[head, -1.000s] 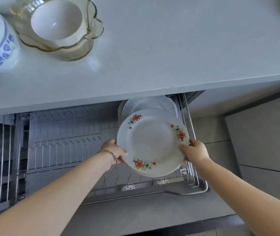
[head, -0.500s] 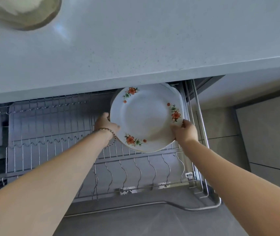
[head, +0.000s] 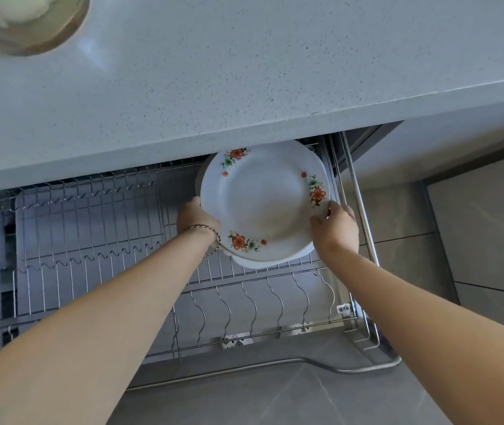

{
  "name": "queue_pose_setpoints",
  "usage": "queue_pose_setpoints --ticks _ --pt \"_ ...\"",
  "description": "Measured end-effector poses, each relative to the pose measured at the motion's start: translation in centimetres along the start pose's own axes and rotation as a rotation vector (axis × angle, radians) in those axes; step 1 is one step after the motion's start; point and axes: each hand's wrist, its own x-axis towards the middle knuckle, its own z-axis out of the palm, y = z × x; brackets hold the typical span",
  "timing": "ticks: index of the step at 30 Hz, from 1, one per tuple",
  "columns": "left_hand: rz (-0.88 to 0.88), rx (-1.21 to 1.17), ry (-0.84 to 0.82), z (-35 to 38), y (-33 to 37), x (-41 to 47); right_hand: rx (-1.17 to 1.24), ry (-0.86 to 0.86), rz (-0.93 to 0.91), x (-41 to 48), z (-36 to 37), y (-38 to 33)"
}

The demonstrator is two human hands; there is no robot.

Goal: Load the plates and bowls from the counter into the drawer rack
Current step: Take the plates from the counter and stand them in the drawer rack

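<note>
- the flowered plate is white with 3 clusters of orange flowers on its rim; it stands nearly upright, face toward the camera, in the back right part of the rack, just under the front edge of the tabletop.
- the left hand grips the plate's left edge; its fingers go behind the plate and are hidden.
- the right hand grips the plate's right edge, thumb on the front of the rim and fingers curled round toward the back.
- a thin bracelet sits on the left wrist.
- a plain white plate stands right behind the flowered one, its rim showing along the bottom and left; whether more stand behind it i cannot tell.
- in front of the plates a row of wavy wire dividers stands bare, and more wire rows run across the left part of the rack.
- a steel rail runs along the right side of the pulled-out drawer.
- on the tabletop, at the far left corner of the view, sits part of a blurred glass bowl with something pale inside.
- grey floor lies below the drawer front.
</note>
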Motion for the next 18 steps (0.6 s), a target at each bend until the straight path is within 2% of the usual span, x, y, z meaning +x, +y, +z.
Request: queue_pose_setpoints --ticks 3,7,15,18 --pt "0.038 -0.073 0.036 0.3 -0.6 -0.6 0.066 -0.028 -0.03 -0.5 -0.2 0.7" --pt "0.062 -0.254 -0.012 1.1 -1.2 -2.2 0.177 -0.128 0.014 -2.0 0.7 1.8" --pt "0.08 -0.422 -0.103 0.7 -2.7 -1.6 0.333 -0.096 0.065 -2.1 2.0 2.9" --pt "-0.083 -0.417 -0.013 1.6 -4.3 -1.8 0.406 -0.08 0.296 -2.4 2.1 3.2"
